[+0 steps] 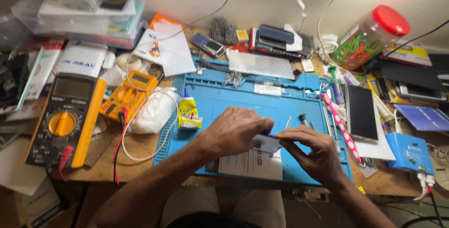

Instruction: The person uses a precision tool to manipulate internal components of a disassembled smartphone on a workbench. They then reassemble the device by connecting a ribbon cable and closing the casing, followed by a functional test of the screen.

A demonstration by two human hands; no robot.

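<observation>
— Where does the small grey flat piece (265, 143) lie from the hands?

— Right between them. The left hand (234, 132) covers its near-left end, knuckles up, and the right hand (312, 155) meets it from the other side. Its long axis seems to run left to right, from one hand toward the other, over the white printed sheet (252, 164) on the blue work mat (220, 99).

— Which hand is nearer?

— Both touch it, as far as I can judge. The left hand is curled nearly closed over it, fingers tucked under, gripping one end. The right hand is pinched, thumb and forefinger drawn together at the piece's right edge, where a thin blue-tipped tool (270, 135) shows. Which hand holds that tool I cannot tell.

— What sits around them?

— Beyond the left hand, the small yellow glue bottle (188, 111). Beyond the right hand's fingertips, metal tweezers (288, 122); further to its right, a pink dotted toothbrush (340, 125) and a dark phone (361, 112). Well off to the left hand's side, the large multimeter (65, 118).
</observation>
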